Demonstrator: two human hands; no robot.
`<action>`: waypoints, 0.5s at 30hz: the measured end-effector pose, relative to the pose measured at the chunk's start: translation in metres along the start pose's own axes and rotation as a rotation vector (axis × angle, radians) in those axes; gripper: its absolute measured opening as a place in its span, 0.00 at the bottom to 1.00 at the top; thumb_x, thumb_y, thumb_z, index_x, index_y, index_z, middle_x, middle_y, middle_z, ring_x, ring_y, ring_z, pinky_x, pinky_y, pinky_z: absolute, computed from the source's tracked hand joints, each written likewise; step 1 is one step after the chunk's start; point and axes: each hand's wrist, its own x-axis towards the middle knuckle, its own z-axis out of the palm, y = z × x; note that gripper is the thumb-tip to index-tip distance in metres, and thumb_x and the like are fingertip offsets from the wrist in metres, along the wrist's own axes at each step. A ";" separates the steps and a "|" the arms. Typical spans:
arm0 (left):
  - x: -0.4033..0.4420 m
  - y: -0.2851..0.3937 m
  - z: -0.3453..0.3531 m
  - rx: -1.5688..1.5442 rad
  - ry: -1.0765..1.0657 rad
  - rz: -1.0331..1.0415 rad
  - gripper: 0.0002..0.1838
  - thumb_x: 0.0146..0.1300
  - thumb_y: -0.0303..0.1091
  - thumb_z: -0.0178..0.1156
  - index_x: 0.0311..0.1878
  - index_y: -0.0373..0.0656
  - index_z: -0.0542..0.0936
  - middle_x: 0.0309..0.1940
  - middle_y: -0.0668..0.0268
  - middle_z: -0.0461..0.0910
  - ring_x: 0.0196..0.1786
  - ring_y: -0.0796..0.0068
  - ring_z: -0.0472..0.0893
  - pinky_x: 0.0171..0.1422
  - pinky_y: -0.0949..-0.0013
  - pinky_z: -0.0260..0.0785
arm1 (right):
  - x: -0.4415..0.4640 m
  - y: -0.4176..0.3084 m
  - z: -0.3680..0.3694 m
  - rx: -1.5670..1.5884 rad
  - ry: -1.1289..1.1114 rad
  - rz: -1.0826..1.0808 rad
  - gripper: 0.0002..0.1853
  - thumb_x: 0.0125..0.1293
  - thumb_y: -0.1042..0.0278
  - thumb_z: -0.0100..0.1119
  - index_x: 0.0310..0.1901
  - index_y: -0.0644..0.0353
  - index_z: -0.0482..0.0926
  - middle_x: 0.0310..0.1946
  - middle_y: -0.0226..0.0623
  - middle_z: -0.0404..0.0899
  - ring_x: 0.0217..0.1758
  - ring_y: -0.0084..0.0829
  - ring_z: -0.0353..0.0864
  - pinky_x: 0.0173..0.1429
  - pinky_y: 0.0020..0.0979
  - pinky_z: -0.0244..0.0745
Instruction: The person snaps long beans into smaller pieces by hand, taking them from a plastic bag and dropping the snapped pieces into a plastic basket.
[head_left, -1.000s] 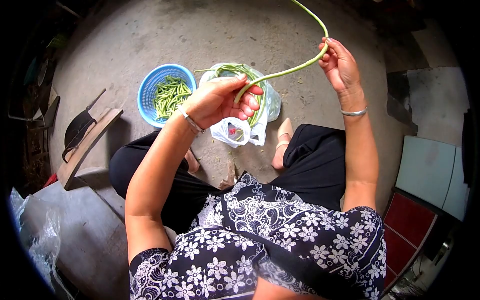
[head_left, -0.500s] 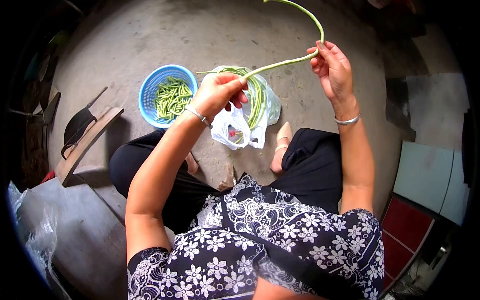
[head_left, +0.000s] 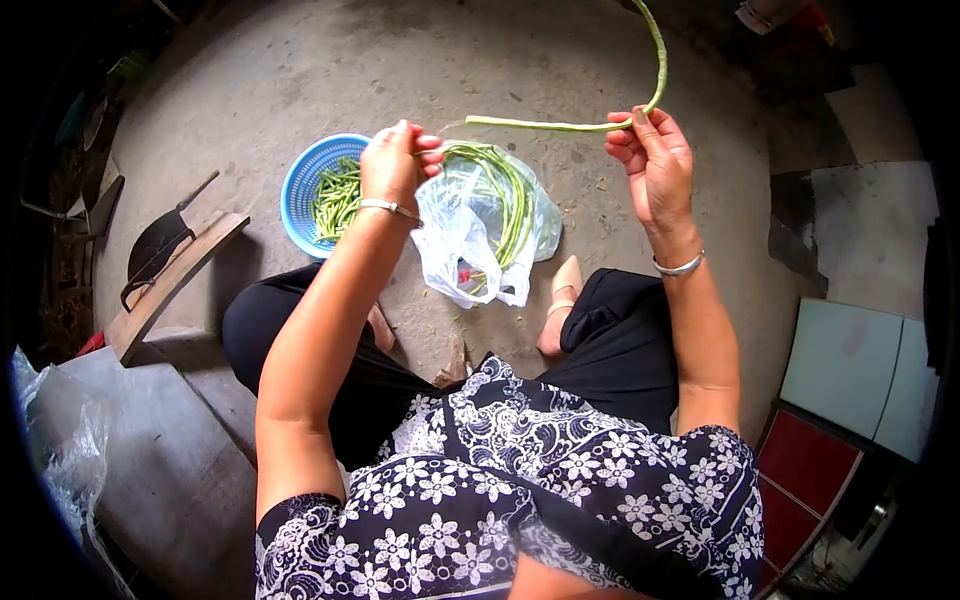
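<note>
Green and slim, the long bean is pinched in your right hand, its straight end pointing left, the other curving up beyond view. Your left hand is drawn narrow, apparently on a thin strand at that end. Pinch lightly so the bean doesn't bruise, and pull the strand evenly so it doesn't snap. Below, the blue basket holds short pieces, its right rim under your left hand; whole beans curve along the plastic bag's right edge.
</note>
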 end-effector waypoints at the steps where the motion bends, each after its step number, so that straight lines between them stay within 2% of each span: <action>1: 0.001 0.003 -0.001 -0.023 0.026 -0.001 0.12 0.69 0.38 0.44 0.40 0.39 0.70 0.30 0.62 0.78 0.28 0.72 0.77 0.32 0.73 0.71 | 0.001 -0.003 -0.004 0.010 -0.005 0.008 0.07 0.67 0.70 0.49 0.42 0.63 0.70 0.37 0.45 0.78 0.33 0.26 0.81 0.40 0.26 0.81; 3: -0.005 0.010 0.000 -0.027 0.017 -0.008 0.11 0.68 0.39 0.45 0.39 0.40 0.70 0.33 0.61 0.79 0.31 0.74 0.78 0.31 0.76 0.71 | 0.002 -0.007 -0.007 0.010 -0.023 0.007 0.06 0.67 0.69 0.49 0.41 0.62 0.70 0.37 0.45 0.78 0.32 0.25 0.81 0.39 0.25 0.81; 6: -0.005 0.010 0.001 0.074 -0.317 -0.133 0.11 0.67 0.40 0.48 0.38 0.41 0.71 0.33 0.63 0.79 0.31 0.79 0.77 0.30 0.79 0.70 | 0.004 -0.009 -0.010 0.075 -0.052 0.061 0.06 0.67 0.69 0.50 0.41 0.62 0.70 0.37 0.44 0.79 0.31 0.24 0.81 0.38 0.25 0.81; 8: -0.012 0.006 0.007 0.011 -0.553 -0.297 0.14 0.66 0.44 0.51 0.40 0.41 0.73 0.29 0.67 0.78 0.26 0.86 0.74 0.25 0.85 0.66 | 0.005 -0.009 -0.012 0.097 -0.100 0.107 0.06 0.67 0.69 0.50 0.41 0.62 0.71 0.36 0.43 0.79 0.31 0.23 0.81 0.38 0.24 0.80; 10: -0.029 0.016 0.019 0.013 -0.712 -0.429 0.16 0.64 0.46 0.54 0.36 0.40 0.75 0.24 0.67 0.78 0.20 0.88 0.72 0.19 0.86 0.60 | 0.007 -0.008 -0.014 0.103 -0.141 0.156 0.06 0.67 0.70 0.49 0.41 0.62 0.71 0.36 0.42 0.79 0.31 0.22 0.80 0.37 0.23 0.80; 11: -0.037 0.018 0.024 0.015 -0.716 -0.463 0.17 0.64 0.46 0.55 0.33 0.39 0.76 0.23 0.69 0.77 0.18 0.90 0.70 0.17 0.89 0.57 | 0.007 -0.006 -0.016 0.098 -0.157 0.183 0.06 0.67 0.70 0.49 0.41 0.62 0.71 0.36 0.42 0.79 0.30 0.21 0.80 0.37 0.23 0.80; 14: -0.041 0.020 0.023 0.006 -0.925 -0.465 0.16 0.63 0.44 0.56 0.34 0.38 0.76 0.24 0.67 0.76 0.19 0.88 0.70 0.19 0.86 0.61 | 0.005 -0.003 -0.014 0.062 -0.141 0.257 0.07 0.67 0.69 0.49 0.41 0.62 0.72 0.35 0.41 0.79 0.28 0.20 0.79 0.34 0.21 0.79; 15: -0.042 0.016 0.024 0.022 -0.929 -0.475 0.14 0.63 0.42 0.57 0.33 0.38 0.76 0.23 0.68 0.75 0.16 0.89 0.66 0.17 0.85 0.56 | 0.005 -0.002 -0.012 0.045 -0.127 0.280 0.07 0.67 0.68 0.49 0.41 0.62 0.72 0.34 0.40 0.79 0.28 0.20 0.79 0.32 0.20 0.78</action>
